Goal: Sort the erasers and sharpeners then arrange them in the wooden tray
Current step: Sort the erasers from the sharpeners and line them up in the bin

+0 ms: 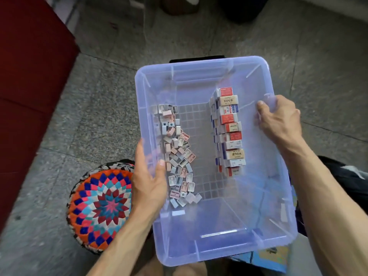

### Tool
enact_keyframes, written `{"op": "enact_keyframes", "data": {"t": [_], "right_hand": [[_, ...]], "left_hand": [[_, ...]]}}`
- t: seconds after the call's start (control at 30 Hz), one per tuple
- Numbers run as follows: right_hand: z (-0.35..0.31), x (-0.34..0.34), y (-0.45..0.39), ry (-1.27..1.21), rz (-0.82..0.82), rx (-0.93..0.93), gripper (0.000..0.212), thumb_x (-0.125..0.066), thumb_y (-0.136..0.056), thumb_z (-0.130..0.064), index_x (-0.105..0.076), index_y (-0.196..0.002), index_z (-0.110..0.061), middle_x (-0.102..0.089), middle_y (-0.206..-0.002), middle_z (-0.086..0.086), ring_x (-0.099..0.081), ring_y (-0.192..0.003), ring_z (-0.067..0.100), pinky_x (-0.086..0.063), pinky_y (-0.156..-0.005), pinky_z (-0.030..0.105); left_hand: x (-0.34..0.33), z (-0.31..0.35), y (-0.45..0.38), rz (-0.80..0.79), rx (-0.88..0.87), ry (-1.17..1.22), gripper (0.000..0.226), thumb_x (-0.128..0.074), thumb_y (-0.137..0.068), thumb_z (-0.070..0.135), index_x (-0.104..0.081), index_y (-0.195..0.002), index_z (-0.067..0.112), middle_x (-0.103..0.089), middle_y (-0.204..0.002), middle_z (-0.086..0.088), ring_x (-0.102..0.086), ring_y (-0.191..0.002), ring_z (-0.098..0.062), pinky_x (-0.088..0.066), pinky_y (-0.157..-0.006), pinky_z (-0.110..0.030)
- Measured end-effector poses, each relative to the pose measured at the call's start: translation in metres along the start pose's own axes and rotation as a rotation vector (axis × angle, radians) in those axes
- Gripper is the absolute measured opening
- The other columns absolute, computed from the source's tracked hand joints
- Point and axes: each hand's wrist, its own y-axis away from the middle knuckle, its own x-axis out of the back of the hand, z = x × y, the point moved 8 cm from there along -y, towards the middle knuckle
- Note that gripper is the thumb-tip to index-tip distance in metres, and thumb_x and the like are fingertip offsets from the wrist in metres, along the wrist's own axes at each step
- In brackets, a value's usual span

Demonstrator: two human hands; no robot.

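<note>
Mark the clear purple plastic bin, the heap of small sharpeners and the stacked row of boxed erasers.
Clear purple plastic bin (225,248): head view, bare near wall.
Heap of small sharpeners (177,148): head view, heap's middle.
Stacked row of boxed erasers (229,132): head view, row's middle.

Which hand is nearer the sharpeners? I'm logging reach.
Left. The left hand grips the bin wall right beside the sharpeners; the right hand holds the opposite wall, beyond the erasers.

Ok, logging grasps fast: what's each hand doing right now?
Left hand: holding the clear plastic bin by its left wall, thumb inside.
Right hand: gripping the bin's right rim.
</note>
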Motion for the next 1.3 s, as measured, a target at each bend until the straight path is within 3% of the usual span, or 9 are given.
{"op": "enact_keyframes", "data": {"t": [0.1,0.27,0.37,0.57,0.73,0.93,1.07,1.2,1.3], "right_hand": [[-0.043,-0.018,-0.030,0.030,-0.039,0.058,0.041,-0.052,-0.100,-0.040,-0.060,-0.122,-0.005,-0.062,-0.124,0.022,-0.055,-0.116,0.042,-0.043,-0.094,0.041],[-0.112,-0.060,-0.091,0.067,-0.126,0.150,0.039,-0.052,-0.099,-0.039,-0.061,-0.111,-0.003,-0.064,-0.118,0.024,-0.055,-0.112,0.042,-0.042,-0.088,0.040],[-0.161,-0.095,-0.134,0.084,-0.206,0.214,0.036,-0.052,-0.100,-0.038,-0.059,-0.108,-0.004,-0.063,-0.117,0.023,-0.055,-0.111,0.041,-0.040,-0.083,0.039],[-0.259,-0.157,-0.179,0.151,-0.318,0.375,0.036,-0.052,-0.096,-0.041,-0.061,-0.106,-0.007,-0.069,-0.108,0.020,-0.062,-0.105,0.040,-0.050,-0.093,0.048],[-0.341,-0.214,-0.191,0.206,-0.400,0.458,0.039,-0.052,-0.099,-0.041,-0.059,-0.119,-0.009,-0.065,-0.117,0.017,-0.063,-0.105,0.039,-0.052,-0.091,0.049],[-0.425,-0.292,-0.189,0.223,-0.456,0.557,0.038,-0.052,-0.101,-0.039,-0.057,-0.126,-0.011,-0.064,-0.121,0.016,-0.064,-0.103,0.037,-0.054,-0.090,0.050],[-0.466,-0.350,-0.184,0.285,-0.477,0.630,0.039,-0.052,-0.100,-0.038,-0.058,-0.124,-0.008,-0.064,-0.122,0.019,-0.061,-0.105,0.039,-0.048,-0.082,0.039],[-0.491,-0.417,-0.183,0.332,-0.520,0.714,0.041,-0.051,-0.098,-0.039,-0.060,-0.119,-0.005,-0.064,-0.118,0.025,-0.059,-0.105,0.045,-0.049,-0.088,0.045],[-0.499,-0.470,-0.182,0.358,-0.551,0.748,0.042,-0.050,-0.098,-0.039,-0.060,-0.124,-0.008,-0.064,-0.120,0.024,-0.060,-0.107,0.045,-0.051,-0.093,0.048]], "left_hand": [[0.011,0.006,-0.028,0.066,0.013,0.027,0.069,-0.051,-0.099,0.010,-0.016,-0.154,0.031,-0.056,-0.139,-0.003,-0.054,-0.126,-0.011,-0.044,-0.108,-0.037],[0.020,0.004,-0.085,0.152,0.103,0.066,0.071,-0.053,-0.099,0.015,-0.015,-0.151,0.044,-0.047,-0.148,-0.001,-0.047,-0.133,-0.013,-0.041,-0.111,-0.045],[0.019,0.006,-0.119,0.246,0.162,0.105,0.072,-0.053,-0.099,0.016,-0.014,-0.152,0.044,-0.047,-0.148,0.003,-0.047,-0.134,-0.011,-0.040,-0.112,-0.042],[0.034,0.006,-0.169,0.424,0.284,0.249,0.070,-0.055,-0.098,0.016,-0.018,-0.151,0.044,-0.057,-0.134,0.016,-0.050,-0.127,0.001,-0.040,-0.112,-0.040],[0.062,0.008,-0.205,0.545,0.317,0.331,0.069,-0.053,-0.099,0.016,-0.018,-0.151,0.044,-0.054,-0.139,0.016,-0.047,-0.129,0.002,-0.037,-0.113,-0.034],[0.099,-0.025,-0.252,0.661,0.364,0.421,0.071,-0.055,-0.098,0.021,-0.015,-0.149,0.049,-0.049,-0.145,0.014,-0.045,-0.134,-0.003,-0.037,-0.114,-0.042],[0.120,-0.051,-0.282,0.729,0.395,0.478,0.069,-0.054,-0.098,0.019,-0.018,-0.147,0.051,-0.048,-0.147,0.011,-0.046,-0.133,-0.004,-0.038,-0.113,-0.041],[0.135,-0.088,-0.311,0.815,0.414,0.511,0.069,-0.055,-0.098,0.017,-0.019,-0.150,0.046,-0.049,-0.146,0.009,-0.048,-0.131,-0.004,-0.038,-0.112,-0.038],[0.136,-0.122,-0.334,0.868,0.458,0.522,0.070,-0.056,-0.097,0.012,-0.020,-0.152,0.039,-0.052,-0.144,0.006,-0.049,-0.130,-0.004,-0.040,-0.109,-0.026]]}}
